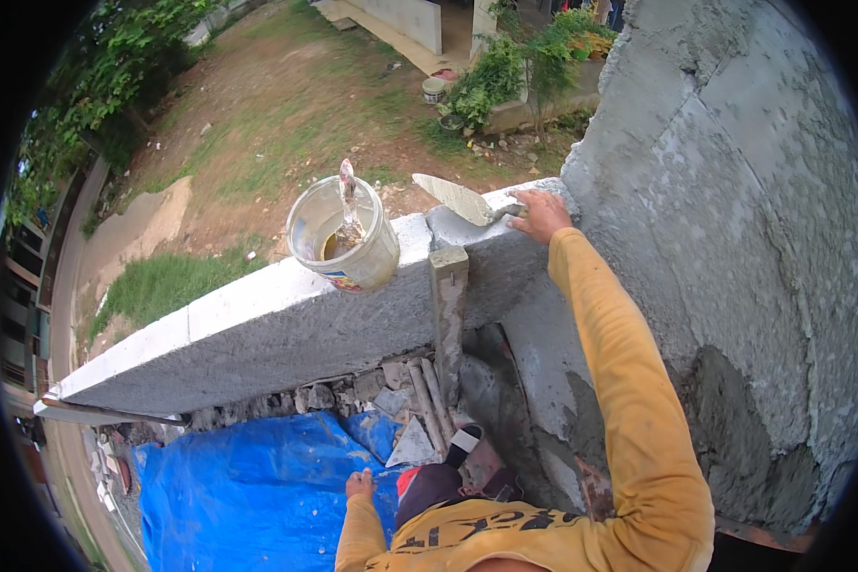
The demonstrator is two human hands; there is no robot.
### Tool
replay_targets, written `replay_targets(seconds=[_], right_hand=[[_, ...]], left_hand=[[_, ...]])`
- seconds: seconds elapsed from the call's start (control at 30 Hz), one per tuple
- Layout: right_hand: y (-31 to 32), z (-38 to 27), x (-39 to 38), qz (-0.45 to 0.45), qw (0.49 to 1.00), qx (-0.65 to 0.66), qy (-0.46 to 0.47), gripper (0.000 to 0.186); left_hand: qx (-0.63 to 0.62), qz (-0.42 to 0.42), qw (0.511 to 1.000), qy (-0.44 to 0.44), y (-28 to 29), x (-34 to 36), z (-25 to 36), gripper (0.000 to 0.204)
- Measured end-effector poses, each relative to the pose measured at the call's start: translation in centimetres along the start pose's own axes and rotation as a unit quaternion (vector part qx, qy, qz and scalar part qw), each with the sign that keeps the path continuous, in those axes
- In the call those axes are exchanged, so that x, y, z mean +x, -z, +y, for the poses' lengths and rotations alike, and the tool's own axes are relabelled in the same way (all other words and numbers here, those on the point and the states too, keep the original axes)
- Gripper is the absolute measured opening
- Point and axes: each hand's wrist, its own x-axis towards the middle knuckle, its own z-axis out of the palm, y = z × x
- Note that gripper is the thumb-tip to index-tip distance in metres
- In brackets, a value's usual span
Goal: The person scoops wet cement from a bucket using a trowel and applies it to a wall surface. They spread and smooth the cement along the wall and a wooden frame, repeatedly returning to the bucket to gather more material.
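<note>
My right hand [543,215] is at the top of the low wall, its fingers curled at the handle of a pointed trowel [459,200]. The trowel's blade is smeared with pale mortar and points left across the wall's edge. Left of it, a translucent plastic bucket [379,255] stands on the wall top. Inside the bucket are a mortar-smeared tool handle [348,195] and a little yellowish-brown liquid. My left hand [360,484] hangs low in front of the blue tarp, fingers loosely apart, with nothing seen in it.
A tall grey rendered wall [734,210] rises on my right, with darker wet patches low down. A short post [448,315] stands against the low wall [324,329]. Rubble and pipes [429,405] lie near my feet beside the blue tarp [248,486]. Beyond is a dirt yard [248,124].
</note>
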Motion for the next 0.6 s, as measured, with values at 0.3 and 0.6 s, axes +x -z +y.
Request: replay_targets(seconds=[0.3, 0.6], right_hand=[[2.5, -0.3, -4.1, 0.154, 0.987, 0.046, 0.017, 0.062], [-5.0, -5.5, -28.1, 0.013, 0.946, 0.322, -0.037, 0.053]], left_hand=[[0.260, -0.017, 0.965, -0.013, 1.1, 0.0, -4.2, 0.043], [0.334, -0.179, 0.925, 0.024, -2.7, 2.1, 4.1, 0.044]])
